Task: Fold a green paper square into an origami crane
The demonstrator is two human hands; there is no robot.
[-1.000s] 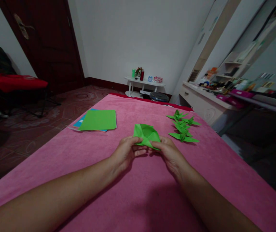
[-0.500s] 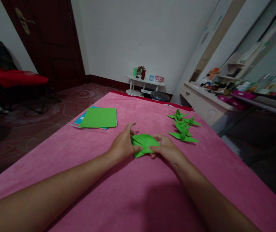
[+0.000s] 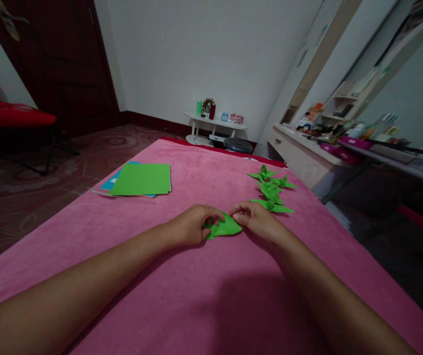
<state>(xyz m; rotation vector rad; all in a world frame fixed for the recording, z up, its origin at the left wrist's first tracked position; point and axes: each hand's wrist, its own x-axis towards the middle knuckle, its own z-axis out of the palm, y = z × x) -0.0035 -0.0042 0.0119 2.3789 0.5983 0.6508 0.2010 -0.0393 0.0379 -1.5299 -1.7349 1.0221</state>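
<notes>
Both hands meet at the middle of the frame over a folded green paper (image 3: 224, 228), which lies flat on the pink cover of the bed (image 3: 196, 301). The left hand (image 3: 193, 225) is curled, with thumb and fingers closed on the paper's left end. The right hand (image 3: 256, 219) comes in from the right, its fingertips bunched and pinched on the paper's upper right edge. Only a narrow pointed strip of green shows between the two hands. Both forearms stretch up from the lower corners of the frame.

Just beyond the right hand, right of centre, a cluster of small folded green figures (image 3: 270, 190) lies in a loose row on the cover. At centre left, well apart from the hands, sits a flat stack of paper sheets (image 3: 141, 179), green on top with blue edges showing beneath.

Beyond the bed, a small white shelf (image 3: 215, 124) with little items stands against the back wall. A dark door (image 3: 56, 59) fills the upper left, a red seat (image 3: 8, 116) sits at the left edge, and a cluttered dresser (image 3: 300, 153) stands at the right.
</notes>
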